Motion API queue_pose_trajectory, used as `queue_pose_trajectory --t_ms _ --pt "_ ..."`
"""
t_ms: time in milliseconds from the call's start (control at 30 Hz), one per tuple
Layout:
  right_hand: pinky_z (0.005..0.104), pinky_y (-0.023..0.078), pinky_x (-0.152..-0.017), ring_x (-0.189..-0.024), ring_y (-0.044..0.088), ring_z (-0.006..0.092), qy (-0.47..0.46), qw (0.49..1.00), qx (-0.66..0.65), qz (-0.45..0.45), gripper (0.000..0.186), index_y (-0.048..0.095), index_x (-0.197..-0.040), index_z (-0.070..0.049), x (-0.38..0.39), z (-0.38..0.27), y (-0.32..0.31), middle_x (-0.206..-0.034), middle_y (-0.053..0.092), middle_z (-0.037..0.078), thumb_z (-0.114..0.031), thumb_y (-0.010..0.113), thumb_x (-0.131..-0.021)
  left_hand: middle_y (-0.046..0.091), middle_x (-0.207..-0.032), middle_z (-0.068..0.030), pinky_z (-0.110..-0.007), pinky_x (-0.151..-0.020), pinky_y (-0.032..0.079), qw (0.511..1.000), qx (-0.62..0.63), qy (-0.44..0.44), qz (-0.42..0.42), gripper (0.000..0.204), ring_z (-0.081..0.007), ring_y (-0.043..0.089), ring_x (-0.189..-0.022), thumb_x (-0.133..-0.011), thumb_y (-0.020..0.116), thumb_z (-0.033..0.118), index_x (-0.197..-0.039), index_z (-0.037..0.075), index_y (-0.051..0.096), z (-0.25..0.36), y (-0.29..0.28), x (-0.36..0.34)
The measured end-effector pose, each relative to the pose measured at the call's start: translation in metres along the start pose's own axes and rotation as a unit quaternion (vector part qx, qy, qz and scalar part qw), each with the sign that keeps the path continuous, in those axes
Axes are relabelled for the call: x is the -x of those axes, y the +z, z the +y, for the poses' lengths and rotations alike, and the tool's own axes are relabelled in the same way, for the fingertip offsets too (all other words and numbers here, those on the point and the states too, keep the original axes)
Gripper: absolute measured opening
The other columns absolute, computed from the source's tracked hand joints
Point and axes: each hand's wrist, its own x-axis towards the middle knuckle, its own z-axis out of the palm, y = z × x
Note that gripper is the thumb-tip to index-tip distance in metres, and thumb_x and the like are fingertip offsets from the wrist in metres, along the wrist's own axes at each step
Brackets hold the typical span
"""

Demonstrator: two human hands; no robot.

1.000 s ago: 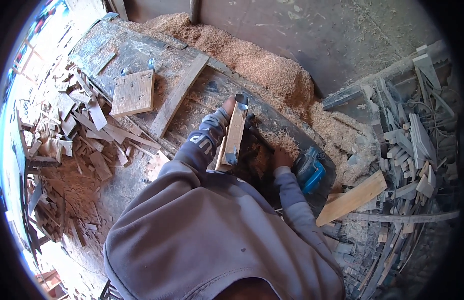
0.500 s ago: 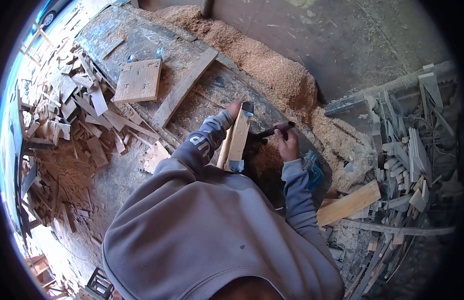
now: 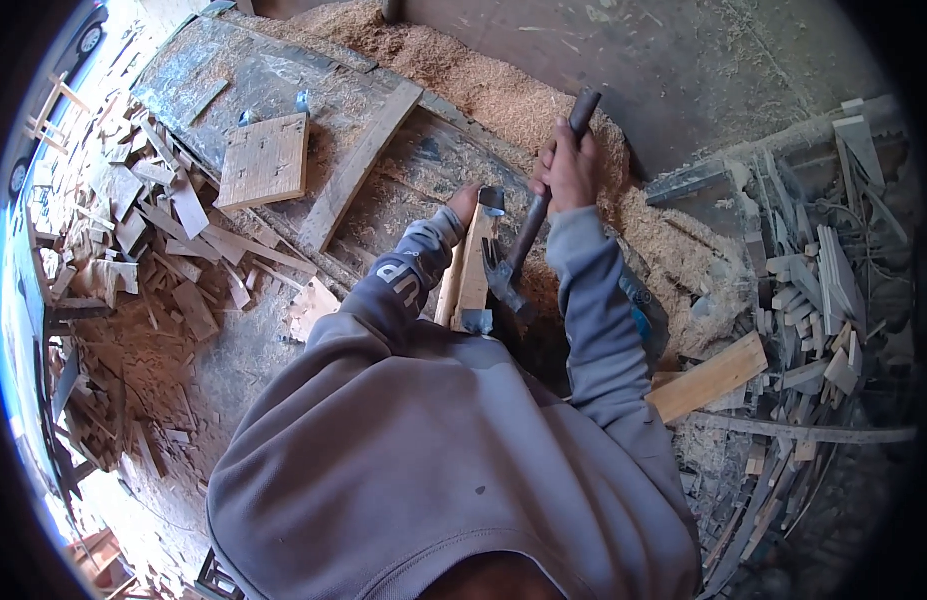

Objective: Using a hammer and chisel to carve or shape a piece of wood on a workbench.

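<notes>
My right hand (image 3: 571, 172) is closed round the handle of a claw hammer (image 3: 528, 235), which slants down toward me. Its metal head lies against or just over the right side of a narrow wooden block (image 3: 472, 275); whether it touches I cannot tell. At the block's far end my left hand (image 3: 465, 203) grips its left side, fingers partly hidden. A dark patch (image 3: 492, 198), perhaps a metal strip, covers the far end, and a bluish-grey patch (image 3: 475, 320) covers the near end. The block stands close to my chest.
A dusty workbench (image 3: 268, 65) carries a square wooden panel (image 3: 265, 162) and a long plank (image 3: 363, 165). Sawdust (image 3: 483, 75) heaps along its far side. Scrap wood (image 3: 183, 240) covers the floor at left, and more offcuts (image 3: 808, 310) are piled at right near a loose board (image 3: 711, 378).
My right hand has moved away from me, swinging the hammer from lying crosswise to a steep slant, with its head now showing beside the block. My left hand has stayed at the block's far end.
</notes>
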Motion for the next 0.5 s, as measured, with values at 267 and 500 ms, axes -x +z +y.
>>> queue_pose_trajectory --t_ms 267,500 --pt "0.0334 0.039 -0.032 -0.038 0.05 0.0217 -0.06 0.96 0.249 0.114 0.029 0.048 -0.086 -0.001 -0.043 0.008 0.024 -0.059 0.052 0.011 -0.029 0.052 -0.086 0.055 -0.092 -0.0225 -0.04 -0.082 0.041 1.0 0.004 -0.016 -0.004 0.023 -0.0383 0.051 -0.093 -0.08 0.045 0.012 -0.097 -0.001 0.054 0.022 0.002 0.002" --pt "0.0402 0.042 -0.056 -0.057 0.054 0.0284 -0.17 0.925 0.285 0.182 0.033 0.053 -0.076 0.002 -0.048 0.023 0.018 -0.063 0.055 0.016 -0.03 0.056 -0.084 0.055 -0.094 -0.0222 -0.042 -0.08 0.042 0.995 -0.073 0.049 0.047 0.022 -0.039 0.051 -0.091 -0.082 0.043 0.011 -0.099 0.0 0.053 0.028 0.004 0.014"
